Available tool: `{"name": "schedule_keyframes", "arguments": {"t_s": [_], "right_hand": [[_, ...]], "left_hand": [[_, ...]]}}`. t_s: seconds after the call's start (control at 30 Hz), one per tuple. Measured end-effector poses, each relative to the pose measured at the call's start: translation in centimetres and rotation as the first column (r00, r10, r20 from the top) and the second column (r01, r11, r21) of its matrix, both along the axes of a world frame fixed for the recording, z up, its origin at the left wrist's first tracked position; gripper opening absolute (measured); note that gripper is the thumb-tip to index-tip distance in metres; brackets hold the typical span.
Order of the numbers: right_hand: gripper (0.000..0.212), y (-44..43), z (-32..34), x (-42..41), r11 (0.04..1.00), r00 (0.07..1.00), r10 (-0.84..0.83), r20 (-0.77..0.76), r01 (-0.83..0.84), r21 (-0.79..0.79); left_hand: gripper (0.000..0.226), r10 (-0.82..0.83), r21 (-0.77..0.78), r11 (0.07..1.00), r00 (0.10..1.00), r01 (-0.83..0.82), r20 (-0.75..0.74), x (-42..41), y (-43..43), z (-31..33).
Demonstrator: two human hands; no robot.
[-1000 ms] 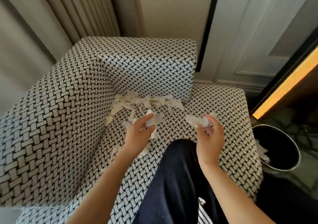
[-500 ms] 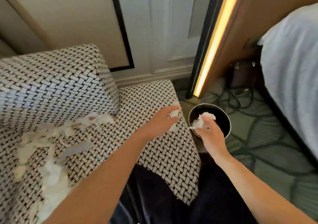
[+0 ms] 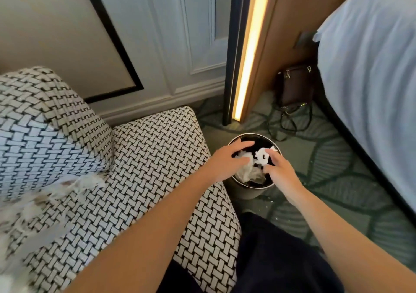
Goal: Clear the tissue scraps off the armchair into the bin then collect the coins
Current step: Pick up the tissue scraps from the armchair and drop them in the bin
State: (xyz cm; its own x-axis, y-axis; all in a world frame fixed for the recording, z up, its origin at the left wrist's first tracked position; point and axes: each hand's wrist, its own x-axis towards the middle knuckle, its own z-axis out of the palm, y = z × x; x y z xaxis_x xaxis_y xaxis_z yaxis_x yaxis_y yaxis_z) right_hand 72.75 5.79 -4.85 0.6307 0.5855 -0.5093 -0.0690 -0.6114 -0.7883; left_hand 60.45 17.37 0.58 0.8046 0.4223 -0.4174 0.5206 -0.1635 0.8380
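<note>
Hovering over round black bin: left hand splayed, right hand pinching crumpled tissue.

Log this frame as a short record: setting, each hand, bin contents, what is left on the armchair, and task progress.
setting: patterned armchair beside a round bin on carpet, bed at right
left hand: over the bin, fingers spread, open
right hand: over the bin, a white tissue scrap at its fingertips; grip unclear
bin contents: crumpled tissue
armchair: more tissue scraps on the seat, blurred
coins: none visible
progress: clearing partly done
</note>
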Motion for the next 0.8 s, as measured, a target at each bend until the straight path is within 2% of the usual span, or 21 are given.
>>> {"name": "schedule_keyframes", "arguments": {"t_s": [0.1,0.23,0.33,0.53,0.67,0.8], "right_hand": [[0.06,-0.1,-0.5,0.2,0.997,0.999,0.042,-0.012,-0.042,-0.063],[0.054,-0.3,0.2,-0.1,0.995,0.997,0.073,0.011,-0.072,-0.071],[0.047,-0.6,1.6,-0.6,0.998,0.998,0.049,0.031,-0.048,-0.041],[0.034,-1.1,5.6,-3.8,0.995,0.987,0.087,0.136,-0.093,0.038],[0.027,-0.7,8.4,-7.5,0.975,0.963,0.19,0.193,-0.208,0.077],[0.026,0.0,11.1,-12.1,0.908,0.882,0.379,0.279,-0.413,0.072]], "left_hand": [[0.043,0.038,-0.004,0.999,0.999,-0.038,-0.019,-0.8,-0.1,-0.3],[0.04,0.058,0.009,0.998,0.996,-0.057,-0.063,-2.1,-0.2,-0.1],[0.038,0.081,0.004,0.997,0.993,-0.08,-0.084,-3.1,-0.2,0.7],[0.033,0.08,0.116,0.99,0.995,-0.074,-0.054,-7.9,-1.3,3.4],[0.033,0.221,0.104,0.97,0.975,-0.219,-0.005,-13.8,-1.7,4.6],[0.028,0.319,0.108,0.942,0.948,-0.319,0.022,-20.5,-1.5,4.8]]}}
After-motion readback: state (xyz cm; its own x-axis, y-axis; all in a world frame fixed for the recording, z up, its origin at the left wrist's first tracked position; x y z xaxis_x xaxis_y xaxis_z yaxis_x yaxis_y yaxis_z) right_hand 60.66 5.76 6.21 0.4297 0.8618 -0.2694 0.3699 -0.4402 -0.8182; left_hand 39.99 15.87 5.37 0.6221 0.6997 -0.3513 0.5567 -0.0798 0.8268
